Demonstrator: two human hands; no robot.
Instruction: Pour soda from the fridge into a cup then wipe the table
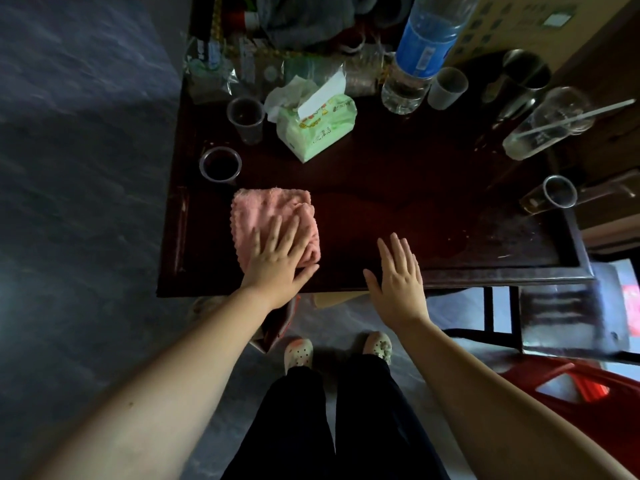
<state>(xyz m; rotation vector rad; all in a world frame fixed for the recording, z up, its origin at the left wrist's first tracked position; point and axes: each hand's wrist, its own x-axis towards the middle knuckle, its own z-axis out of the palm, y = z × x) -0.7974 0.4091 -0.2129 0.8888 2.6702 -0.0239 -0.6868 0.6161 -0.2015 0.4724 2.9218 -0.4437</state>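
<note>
A folded pink cloth (263, 216) lies on the dark wooden table (433, 230) near its front left. My left hand (277, 261) rests flat on the cloth's near part, fingers spread. My right hand (398, 271) lies flat and open on the table's front edge, holding nothing. A clear plastic cup (220, 165) with dark soda stands just beyond the cloth, at the left edge. An empty clear cup (246, 119) stands behind it.
A green tissue pack (318, 129) sits mid-table. A large water bottle (419, 53), a paper cup (446, 87), a metal cup (526, 72), a lying glass jar with a straw (547, 123) and a glass (554, 195) crowd the right and back. A red stool (575, 386) stands at lower right.
</note>
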